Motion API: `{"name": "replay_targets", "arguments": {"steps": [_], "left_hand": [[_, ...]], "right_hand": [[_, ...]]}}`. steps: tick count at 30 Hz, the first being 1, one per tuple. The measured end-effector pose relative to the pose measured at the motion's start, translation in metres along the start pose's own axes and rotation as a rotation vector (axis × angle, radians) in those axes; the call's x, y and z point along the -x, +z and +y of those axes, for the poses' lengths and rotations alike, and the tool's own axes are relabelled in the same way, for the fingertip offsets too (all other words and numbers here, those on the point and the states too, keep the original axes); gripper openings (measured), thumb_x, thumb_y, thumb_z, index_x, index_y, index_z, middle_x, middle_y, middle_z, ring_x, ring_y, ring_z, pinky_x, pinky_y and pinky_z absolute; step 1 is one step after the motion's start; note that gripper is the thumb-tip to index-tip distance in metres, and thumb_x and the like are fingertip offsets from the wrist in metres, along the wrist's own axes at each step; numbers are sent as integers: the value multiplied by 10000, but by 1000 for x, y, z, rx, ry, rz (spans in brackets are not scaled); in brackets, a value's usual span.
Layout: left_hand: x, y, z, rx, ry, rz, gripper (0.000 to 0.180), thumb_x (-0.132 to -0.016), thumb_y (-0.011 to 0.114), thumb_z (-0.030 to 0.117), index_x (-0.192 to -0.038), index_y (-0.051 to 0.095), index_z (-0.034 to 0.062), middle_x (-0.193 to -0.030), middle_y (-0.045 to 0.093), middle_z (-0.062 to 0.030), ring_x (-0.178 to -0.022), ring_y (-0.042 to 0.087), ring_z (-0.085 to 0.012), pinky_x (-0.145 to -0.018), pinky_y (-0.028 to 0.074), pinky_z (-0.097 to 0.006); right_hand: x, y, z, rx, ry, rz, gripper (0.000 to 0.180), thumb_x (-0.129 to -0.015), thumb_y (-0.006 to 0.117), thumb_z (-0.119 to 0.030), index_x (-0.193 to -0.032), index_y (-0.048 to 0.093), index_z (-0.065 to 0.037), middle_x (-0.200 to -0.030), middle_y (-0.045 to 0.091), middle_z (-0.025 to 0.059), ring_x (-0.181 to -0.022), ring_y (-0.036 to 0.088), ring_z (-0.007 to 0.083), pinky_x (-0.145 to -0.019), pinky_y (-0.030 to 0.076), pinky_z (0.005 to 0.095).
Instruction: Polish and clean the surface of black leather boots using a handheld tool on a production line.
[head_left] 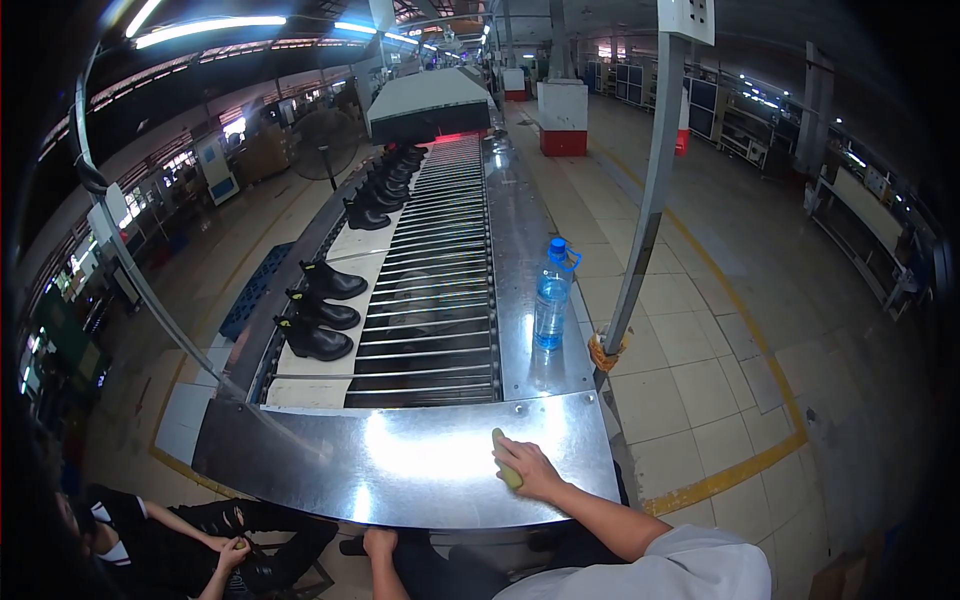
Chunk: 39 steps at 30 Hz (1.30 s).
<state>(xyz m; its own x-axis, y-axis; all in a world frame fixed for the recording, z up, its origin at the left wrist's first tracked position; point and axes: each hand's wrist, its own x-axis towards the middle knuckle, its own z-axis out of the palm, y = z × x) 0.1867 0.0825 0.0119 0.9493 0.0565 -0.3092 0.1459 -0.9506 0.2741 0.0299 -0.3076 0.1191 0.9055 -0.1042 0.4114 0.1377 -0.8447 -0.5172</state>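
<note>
My right hand (528, 470) is closed around a long yellow-green object (512, 478), maybe a fruit. It rests on the shiny metal table end (440, 490) of a roller conveyor. Low in the picture, my left hand (380, 543) is beside my lap below the table's front edge. Its fingers look curled, next to a dark thing (352, 547) that I cannot make out. Beyond my right hand, a large clear bottle (552, 300) with a blue cap stands upright on the metal side ledge.
Black ankle boots (322, 340) line the conveyor's left strip, leading back to rollers (432, 280) and a hooded machine (430, 105). A grey post (650, 200) rises at right. At lower left sits another person (150, 540), holding something yellowish. A fan (325, 140) stands farther back.
</note>
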Motion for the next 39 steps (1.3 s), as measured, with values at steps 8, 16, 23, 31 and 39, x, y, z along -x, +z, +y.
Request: {"name": "replay_targets", "arguments": {"steps": [8,16,23,31,39], "left_hand": [[3,-3,3,-47,-26,5,367,-836,657,270,-1099,768,39,-1157,719,-247,-1117,683,-420,-975,541,-482],[6,-4,5,9,-12,38,401,-841,663,347,-1092,776,55,-1145,719,-256,-1118,680,-436,-967,542,-497],[11,-8,8,37,-10,48,343,-821,670,268,-1048,777,35,-1133,724,-253,-1094,690,-424,-962,548,-485],[15,-14,16,14,-46,13,373,-823,677,286,-1059,776,15,-1135,727,-259,-1104,694,-418,-979,545,-480],[15,-16,18,10,-39,20,369,-826,683,295,-1052,779,20,-1130,729,-259,-1108,693,-415,-982,545,-474]], "right_hand": [[-3,-4,-4,-5,0,-1,449,-930,696,-237,-1342,596,-87,-1459,532,203,-1278,563,358,-1079,414,480],[-5,-4,-1,-4,7,-3,472,-924,719,-258,-1357,593,-118,-1468,526,186,-1289,558,364,-1084,418,483],[-5,0,3,-9,2,-2,493,-910,745,-263,-1363,594,-143,-1473,524,176,-1276,569,367,-1070,431,487],[-4,-1,5,-15,-4,17,468,-908,740,-247,-1344,617,-130,-1468,533,180,-1292,560,369,-1071,426,486],[-7,1,9,7,-13,20,494,-892,769,-266,-1345,622,-137,-1467,541,167,-1271,577,365,-1050,444,482]]}}
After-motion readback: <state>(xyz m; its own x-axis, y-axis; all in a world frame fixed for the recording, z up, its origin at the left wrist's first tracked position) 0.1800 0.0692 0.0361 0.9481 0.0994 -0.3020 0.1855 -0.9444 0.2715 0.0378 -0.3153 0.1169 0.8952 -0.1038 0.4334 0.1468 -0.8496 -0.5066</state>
